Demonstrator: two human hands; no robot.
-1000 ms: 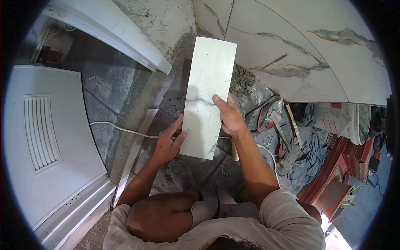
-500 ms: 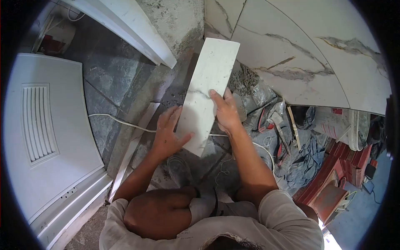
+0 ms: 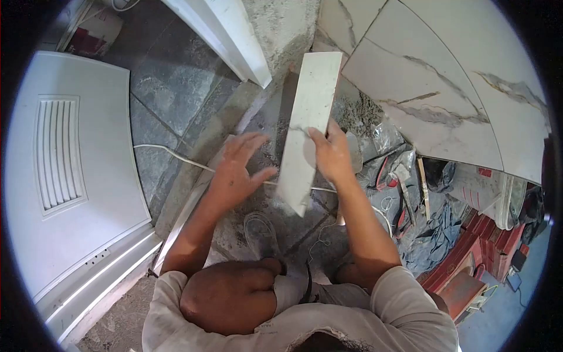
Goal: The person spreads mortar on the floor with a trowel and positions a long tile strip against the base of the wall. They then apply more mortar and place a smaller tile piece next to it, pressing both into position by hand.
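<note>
right hand (image 3: 333, 154): my fingers pinch the tile strip (image 3: 309, 126) at its middle
strip axis: long, running away from me
left hand (image 3: 237, 170): fingers spread, just beside it

The left hand (image 3: 237, 170) is motion-blurred at the fingers, so its contact with the tile strip (image 3: 308, 129) cannot be told. The right hand (image 3: 333, 154) hides part of the strip's right edge. The tools (image 3: 402, 188) at centre right are too jumbled to name. The bucket (image 3: 97, 32) at upper left is cut off by the frame's dark rim.
</note>
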